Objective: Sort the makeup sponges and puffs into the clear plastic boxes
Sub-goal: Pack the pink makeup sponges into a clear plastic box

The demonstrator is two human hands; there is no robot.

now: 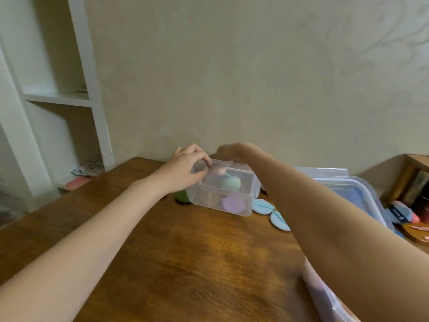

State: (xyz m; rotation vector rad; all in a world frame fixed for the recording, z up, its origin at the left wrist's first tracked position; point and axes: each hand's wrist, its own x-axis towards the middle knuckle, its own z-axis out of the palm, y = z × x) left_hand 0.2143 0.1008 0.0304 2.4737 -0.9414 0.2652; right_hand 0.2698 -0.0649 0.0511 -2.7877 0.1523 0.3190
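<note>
A small clear plastic box (pixel 241 180) stands at the far side of the wooden table (pixel 185 252). Inside it I see a mint-green sponge (pixel 232 182), a pink one (pixel 219 170) and a lilac puff (pixel 233 203). My left hand (pixel 185 168) grips the box's top left corner. My right hand (pixel 228 151) is blurred and bent down behind the box's back edge; its fingers are hidden. A dark green sponge (pixel 182 197) lies left of the box. Two light blue puffs (pixel 263 206) (pixel 279 220) lie to its right.
A larger clear box with a bluish lid (pixel 362 194) stands on the right behind my right forearm. Another clear container edge (pixel 325 296) shows at the lower right. White shelves (pixel 58 98) stand left; books and clutter (pixel 408 205) sit far right.
</note>
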